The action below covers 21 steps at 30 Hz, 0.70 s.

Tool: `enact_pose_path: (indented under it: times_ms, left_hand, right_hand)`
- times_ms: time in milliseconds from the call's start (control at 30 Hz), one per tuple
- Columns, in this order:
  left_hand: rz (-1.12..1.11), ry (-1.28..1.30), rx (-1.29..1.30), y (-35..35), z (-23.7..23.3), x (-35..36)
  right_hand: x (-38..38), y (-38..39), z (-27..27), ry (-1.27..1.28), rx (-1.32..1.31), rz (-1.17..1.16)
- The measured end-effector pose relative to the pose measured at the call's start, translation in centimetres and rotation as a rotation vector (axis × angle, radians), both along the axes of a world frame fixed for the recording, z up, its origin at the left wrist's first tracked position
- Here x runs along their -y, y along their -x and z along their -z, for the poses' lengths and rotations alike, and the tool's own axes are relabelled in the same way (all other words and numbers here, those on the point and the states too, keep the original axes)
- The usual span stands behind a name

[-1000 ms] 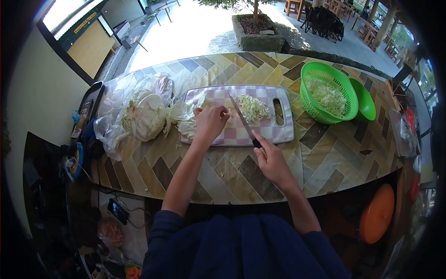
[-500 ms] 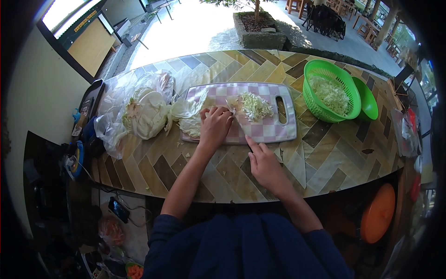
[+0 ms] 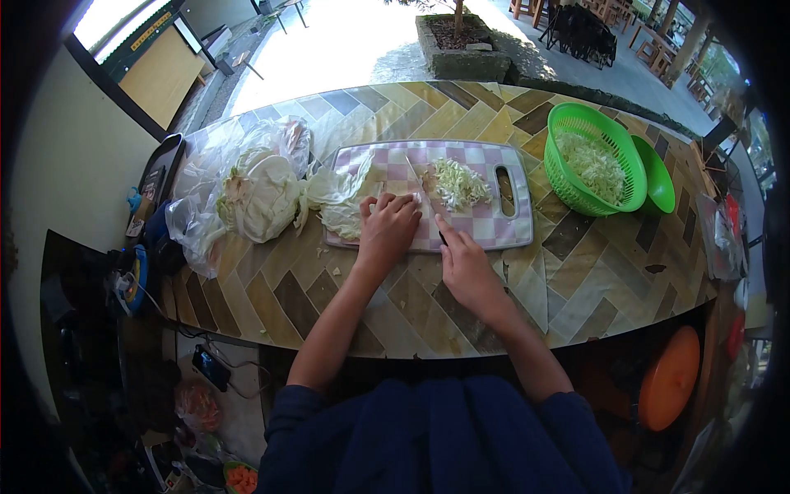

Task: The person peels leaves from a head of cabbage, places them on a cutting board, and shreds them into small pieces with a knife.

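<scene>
My right hand (image 3: 471, 265) is wrapped round the dark handle of a knife (image 3: 421, 183), whose blade points away from me over the checkered cutting board (image 3: 473, 239). Just left of the blade, my left hand (image 3: 390, 226) presses down with curled fingers on cabbage, mostly hidden under the fingertips. Pale cabbage leaves (image 3: 341, 202) lie loose on the board's left side, by that hand. Right of the blade sits a small heap of shredded cabbage (image 3: 461, 183). The rest of a cabbage head (image 3: 262, 198) rests on the table beside the board.
Clear plastic bags (image 3: 193, 222) lie around the cabbage head on the left. A green basket (image 3: 568, 177) at the right contains more shredded cabbage, with a green bowl (image 3: 658, 185) beside it. The patterned table (image 3: 395, 309) curves along its near edge. Below stands an orange round object (image 3: 671, 379).
The knife blade now shows more fully, angled up and left beside the shreds. Both hands have shifted slightly on the board, and the whole view has moved a little.
</scene>
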<state>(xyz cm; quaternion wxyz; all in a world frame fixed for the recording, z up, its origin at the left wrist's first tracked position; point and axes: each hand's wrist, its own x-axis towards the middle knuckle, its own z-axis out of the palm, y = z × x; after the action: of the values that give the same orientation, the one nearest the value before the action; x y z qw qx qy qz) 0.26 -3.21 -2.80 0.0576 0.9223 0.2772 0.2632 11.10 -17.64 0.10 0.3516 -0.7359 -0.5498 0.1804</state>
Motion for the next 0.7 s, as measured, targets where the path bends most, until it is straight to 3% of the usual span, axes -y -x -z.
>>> enact_pose_path:
  times_ms: [100, 400, 700]
  left_hand:
    - [0.002, -0.039, -0.011, 0.1, 0.1, 0.2]
    - [0.007, -0.038, 0.008, 0.1, 0.4, 0.2]
    - [0.024, 0.014, 0.031, 0.2, 0.2, 0.2]
  right_hand:
    - [0.6, -0.5, 0.2, -0.113, -0.057, -0.04]
    - [1.9, 1.7, -1.5, 0.079, -0.058, -0.008]
    - [0.9, 1.6, -0.3, 0.038, -0.026, -0.018]
